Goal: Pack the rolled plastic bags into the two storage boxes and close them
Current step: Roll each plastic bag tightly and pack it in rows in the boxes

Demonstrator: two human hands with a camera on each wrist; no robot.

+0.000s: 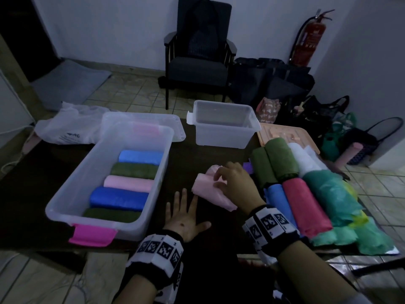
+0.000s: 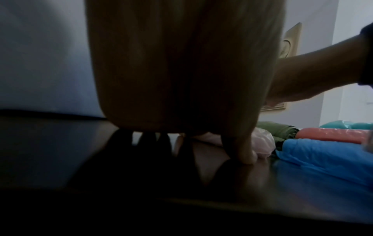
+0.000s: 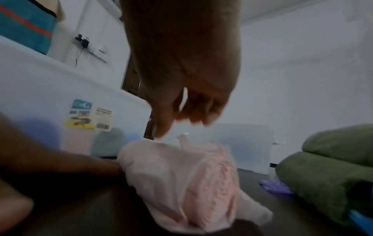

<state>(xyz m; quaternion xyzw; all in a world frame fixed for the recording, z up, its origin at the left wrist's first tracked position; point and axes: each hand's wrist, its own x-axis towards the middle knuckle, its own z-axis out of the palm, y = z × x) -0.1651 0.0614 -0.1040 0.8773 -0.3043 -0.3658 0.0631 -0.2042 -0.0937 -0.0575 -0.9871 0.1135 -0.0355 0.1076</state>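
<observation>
Five rolled bags already line the long storage box [image 1: 109, 176] on the dark table [image 1: 32, 194], seen from the head camera, while the smaller box [image 1: 223, 126] stands empty behind. The left hand [image 1: 186, 218] lies flat, fingers straight, its fingertips against a loose pink bag [image 1: 210, 191], apparently pinning it for re-rolling. The right hand [image 1: 236, 185] hovers over it, fingers curled. From the left wrist, straight fingers [image 2: 246, 153] press the tabletop beside the pink plastic. From the right wrist, the blurred fingers [image 3: 193, 111] hang just above the bag, gripping nothing visible; unpacked green rolls [image 3: 333, 167] wait alongside.
</observation>
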